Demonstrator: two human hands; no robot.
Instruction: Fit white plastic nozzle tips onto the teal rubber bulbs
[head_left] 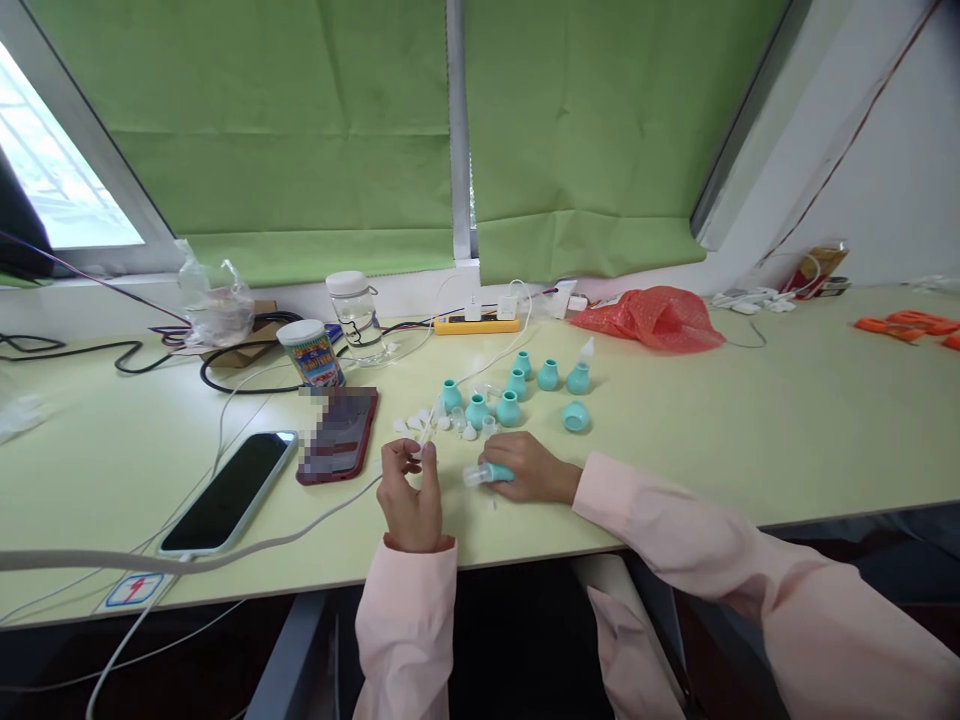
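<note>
From where I stood, the person in pink sleeves had both forearms at the near edge of the pale tabletop. The right hand was closed around a teal bottle, which lay on its side just above the surface or on it, I couldn't tell which, its clear end pointing left. The left hand was raised a little to the left of it, fingers curled and thumb up near the forefinger; whether it pinched some small piece, I couldn't tell.

Just beyond the hands, teal pots stood upright in a loose cluster. The rightmost pot had a clear tip on top, and a separate teal piece sat nearer the person. Small white parts were scattered beside the left end of the cluster, and a tiny one lay below the bottle.

To the left, a black phone and a red-edged phone lay near a tub and a clear jar. Behind the pots were a yellow power strip and a red bag.
</note>
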